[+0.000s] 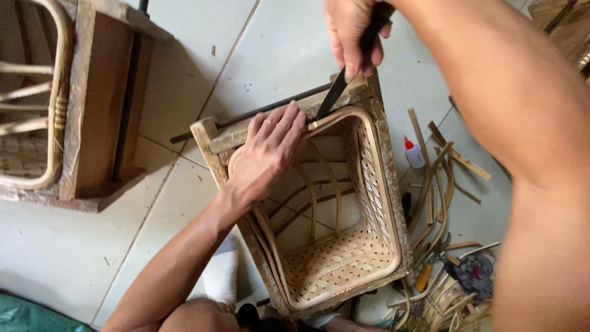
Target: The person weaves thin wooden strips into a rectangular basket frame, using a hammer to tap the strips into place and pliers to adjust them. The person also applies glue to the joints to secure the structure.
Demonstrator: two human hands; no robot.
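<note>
A square woven bamboo basket (362,246) sits inside a rough wooden frame (209,132) on the tiled floor. My left hand (265,150) lies flat on the basket's near-left rim, fingers together, pressing it down. My right hand (353,31) grips the dark handle of a knife (334,95) whose blade points down into the gap between the basket rim and the frame at the far corner. My right arm crosses the upper right of the view.
A wooden stool and rattan piece (74,104) stand at the left. A long dark rod (258,114) lies behind the frame. Bamboo strips (439,178), a small glue bottle (413,152) and tools (467,270) lie scattered at the right. A white sock (221,270) shows below.
</note>
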